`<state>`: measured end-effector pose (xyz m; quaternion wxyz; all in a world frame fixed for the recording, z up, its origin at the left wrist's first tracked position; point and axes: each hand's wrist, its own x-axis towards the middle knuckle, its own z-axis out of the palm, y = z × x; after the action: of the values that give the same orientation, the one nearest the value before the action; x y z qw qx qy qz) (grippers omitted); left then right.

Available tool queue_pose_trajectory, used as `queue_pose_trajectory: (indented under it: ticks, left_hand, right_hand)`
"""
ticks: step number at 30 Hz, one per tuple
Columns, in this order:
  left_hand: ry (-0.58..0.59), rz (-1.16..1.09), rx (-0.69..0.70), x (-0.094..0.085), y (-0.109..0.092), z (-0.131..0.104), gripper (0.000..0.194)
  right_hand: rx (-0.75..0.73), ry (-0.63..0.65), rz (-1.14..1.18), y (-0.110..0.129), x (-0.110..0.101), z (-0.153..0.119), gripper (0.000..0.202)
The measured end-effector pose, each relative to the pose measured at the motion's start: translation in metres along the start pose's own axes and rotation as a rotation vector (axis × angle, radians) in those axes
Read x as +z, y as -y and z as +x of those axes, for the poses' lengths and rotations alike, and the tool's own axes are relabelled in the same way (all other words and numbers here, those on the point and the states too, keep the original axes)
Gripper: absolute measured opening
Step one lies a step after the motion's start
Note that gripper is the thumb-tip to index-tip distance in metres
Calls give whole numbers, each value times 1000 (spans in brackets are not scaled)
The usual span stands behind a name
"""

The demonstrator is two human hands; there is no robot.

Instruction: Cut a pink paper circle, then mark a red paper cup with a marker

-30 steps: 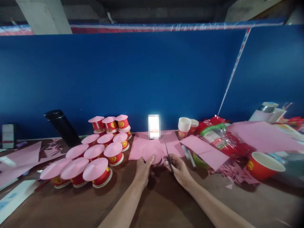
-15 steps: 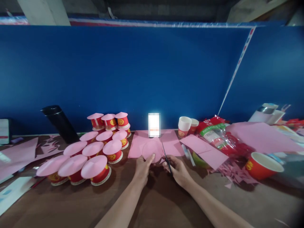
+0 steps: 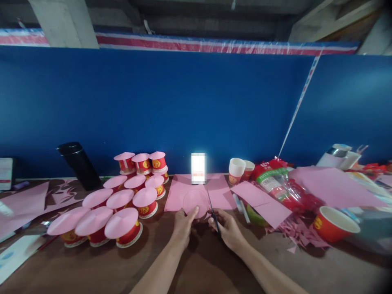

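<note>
Between thumb and fingers, my left hand (image 3: pixel 184 223) grips a round pink paper disc (image 3: pixel 195 201) at its near edge. My right hand (image 3: pixel 227 228) is closed around a pair of dark scissors (image 3: pixel 215 221), whose blades point away from me just beside the disc's right edge. Behind the disc lie pink paper sheets (image 3: pixel 222 194) on the brown table. To the left stand several red paper cups topped with pink paper cones (image 3: pixel 121 222), in rows, some stacked at the back.
A black bottle (image 3: pixel 79 165) leans at the back left. On the right are upright white-and-red cups (image 3: pixel 237 168), a red plastic cup package (image 3: pixel 277 179), pink paper scraps (image 3: pixel 301 232) and a tipped red cup (image 3: pixel 335 226). A blue partition (image 3: pixel 196 102) closes off the back.
The whole view has tilted up slightly, so things sit lower in the picture. Both hands keep their hold on the disc and the scissors, with little visible movement.
</note>
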<state>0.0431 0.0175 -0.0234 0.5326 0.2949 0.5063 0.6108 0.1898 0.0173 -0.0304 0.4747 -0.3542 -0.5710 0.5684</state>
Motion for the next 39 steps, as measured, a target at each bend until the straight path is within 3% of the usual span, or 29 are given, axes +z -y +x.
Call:
queue_pose_trajectory:
  ticks: [39]
  left_hand:
    - [35, -49, 18, 2, -3, -4, 37]
  right_hand:
    - [0, 3, -66, 6, 0, -1, 40]
